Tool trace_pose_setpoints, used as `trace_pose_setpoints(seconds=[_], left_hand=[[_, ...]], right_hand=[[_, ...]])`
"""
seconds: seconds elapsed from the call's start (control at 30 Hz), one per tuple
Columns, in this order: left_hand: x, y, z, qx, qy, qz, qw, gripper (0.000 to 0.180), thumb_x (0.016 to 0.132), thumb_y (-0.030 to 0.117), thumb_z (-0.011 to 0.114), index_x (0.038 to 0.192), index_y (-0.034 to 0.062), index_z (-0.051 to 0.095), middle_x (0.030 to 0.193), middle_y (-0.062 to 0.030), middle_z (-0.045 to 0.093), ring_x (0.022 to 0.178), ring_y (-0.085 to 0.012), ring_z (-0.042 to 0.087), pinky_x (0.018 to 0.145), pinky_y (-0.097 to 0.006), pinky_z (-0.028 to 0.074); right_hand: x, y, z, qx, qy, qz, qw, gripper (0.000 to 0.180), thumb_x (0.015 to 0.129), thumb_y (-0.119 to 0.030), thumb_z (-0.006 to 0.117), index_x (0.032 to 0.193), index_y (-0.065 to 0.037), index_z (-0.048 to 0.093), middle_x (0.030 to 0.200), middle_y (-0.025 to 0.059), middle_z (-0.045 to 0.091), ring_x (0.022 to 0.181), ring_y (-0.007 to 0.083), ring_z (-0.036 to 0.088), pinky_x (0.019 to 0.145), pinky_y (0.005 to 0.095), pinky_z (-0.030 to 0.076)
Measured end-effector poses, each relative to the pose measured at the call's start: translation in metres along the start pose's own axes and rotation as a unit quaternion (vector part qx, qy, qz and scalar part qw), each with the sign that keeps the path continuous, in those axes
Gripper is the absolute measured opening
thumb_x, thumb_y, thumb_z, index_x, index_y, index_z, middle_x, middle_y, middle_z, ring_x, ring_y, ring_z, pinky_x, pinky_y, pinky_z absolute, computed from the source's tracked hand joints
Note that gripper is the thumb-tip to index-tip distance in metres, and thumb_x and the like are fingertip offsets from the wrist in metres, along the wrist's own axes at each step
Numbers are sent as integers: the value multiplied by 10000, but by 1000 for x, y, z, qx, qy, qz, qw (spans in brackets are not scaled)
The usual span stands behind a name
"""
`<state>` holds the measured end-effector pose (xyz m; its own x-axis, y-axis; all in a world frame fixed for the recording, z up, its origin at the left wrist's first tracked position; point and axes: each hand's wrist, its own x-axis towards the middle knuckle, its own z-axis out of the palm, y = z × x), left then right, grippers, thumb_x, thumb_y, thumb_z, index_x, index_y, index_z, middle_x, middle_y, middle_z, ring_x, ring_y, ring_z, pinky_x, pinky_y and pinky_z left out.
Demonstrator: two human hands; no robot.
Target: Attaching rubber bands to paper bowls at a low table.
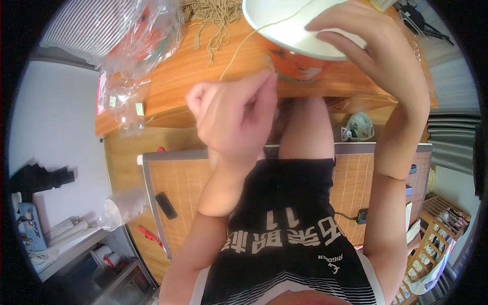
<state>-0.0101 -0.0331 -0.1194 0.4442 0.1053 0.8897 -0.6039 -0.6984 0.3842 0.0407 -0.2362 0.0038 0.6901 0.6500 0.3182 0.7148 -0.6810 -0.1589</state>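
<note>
The left hand (234,114) is curled, thumb and fingers drawn together, over the near part of the counter (170,90); a thin tan cord (239,48) crosses the opening of a white-lined orange bucket (297,66) and reaches that hand's far side, though whether it is pinched I cannot tell. The right hand (373,40), thumb and fingers parted, hangs over the bucket's right side. Left of the bucket lies a bundle of tan strands (216,10), near a clear plastic bag (157,46)
</note>
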Motion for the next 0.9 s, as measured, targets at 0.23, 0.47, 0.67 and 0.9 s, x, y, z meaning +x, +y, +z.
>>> trace_pose_setpoints(seconds=[0.23, 0.47, 0.67, 0.9], left_hand=[[1, -4, 0, 27, -70, 99, 992, 138, 766, 2, 806, 868, 61, 734, 716, -8, 648, 620, -160, 552, 800, -330, 393], [-4, -1, 3, 9, -99, 83, 992, 122, 773, 15, 799, 868, 56, 737, 695, -13, 637, 603, -165, 530, 781, -337, 375], [-3, -2, 9, 2, -83, 72, 994, 124, 773, 24, 806, 873, 53, 740, 692, -8, 638, 593, -166, 523, 771, -333, 369], [-7, -9, 17, -24, -29, 59, 998, 115, 784, 14, 802, 870, 53, 736, 703, -2, 640, 594, -154, 528, 761, -320, 375]], right_hand=[[26, 22, -6, 172, -137, -30, 975, 191, 936, -129, 673, 1082, -14, 720, 993, 130, 738, 904, 273, 698, 772, 347, 543], [38, 31, 0, 194, -198, -17, 961, 228, 957, -151, 667, 1132, -13, 717, 1013, 120, 742, 901, 195, 697, 753, 312, 540], [40, 30, 0, 188, -204, -13, 961, 221, 958, -144, 665, 1131, -16, 716, 1006, 114, 741, 898, 191, 694, 742, 307, 537], [42, 32, 1, 216, -223, -28, 950, 231, 937, -111, 681, 1151, -25, 705, 1018, 101, 741, 887, 188, 691, 733, 310, 537]])
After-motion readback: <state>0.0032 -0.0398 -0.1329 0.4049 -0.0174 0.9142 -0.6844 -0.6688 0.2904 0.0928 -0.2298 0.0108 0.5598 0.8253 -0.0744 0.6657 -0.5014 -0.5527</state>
